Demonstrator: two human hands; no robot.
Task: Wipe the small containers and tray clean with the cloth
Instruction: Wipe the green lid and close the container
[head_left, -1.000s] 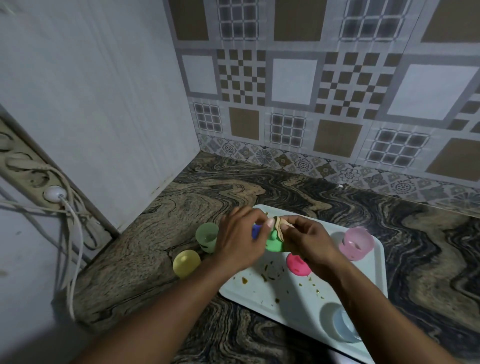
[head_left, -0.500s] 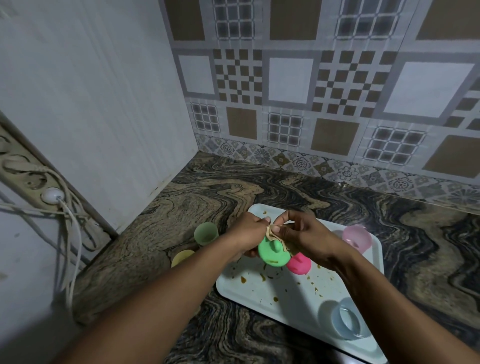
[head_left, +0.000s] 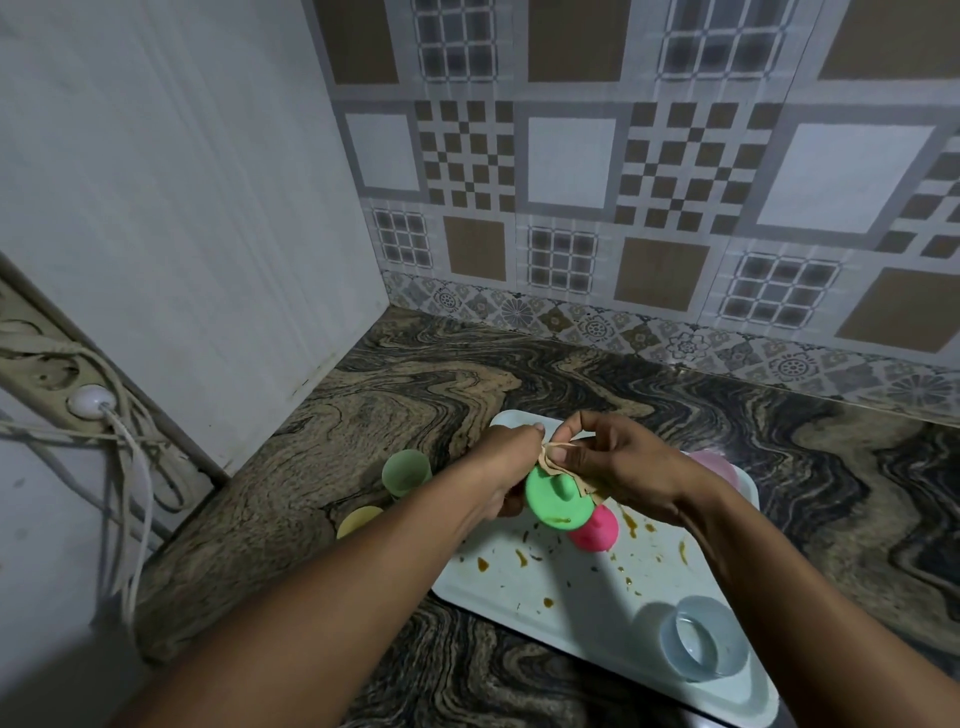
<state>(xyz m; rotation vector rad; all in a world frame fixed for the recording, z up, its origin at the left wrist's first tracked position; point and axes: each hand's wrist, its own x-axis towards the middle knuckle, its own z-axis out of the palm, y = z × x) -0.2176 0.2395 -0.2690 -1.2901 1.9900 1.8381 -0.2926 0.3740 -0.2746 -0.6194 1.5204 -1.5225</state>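
Note:
My left hand (head_left: 506, 467) grips a bright green container (head_left: 556, 496), raised above the pale tray (head_left: 561, 597) with its round underside facing me. My right hand (head_left: 618, 467) pinches a small beige cloth (head_left: 553, 457) against the container's upper edge. The tray carries brown smears and crumbs. On it stand a magenta container (head_left: 595, 530) just below my hands, a pink container (head_left: 714, 465) partly hidden behind my right hand, and a light blue container (head_left: 701, 636) at the near right.
A light green cup (head_left: 405, 470) and a yellow cup (head_left: 358, 519) stand on the marbled counter (head_left: 395, 415) left of the tray. A white panel (head_left: 208, 234) walls the left side, with a power strip and cables (head_left: 88, 410) beyond. Patterned tiles back the counter.
The green container has been lifted and tilted so its round face points at me. Both hands rose slightly and my right hand has brought the cloth onto its top edge.

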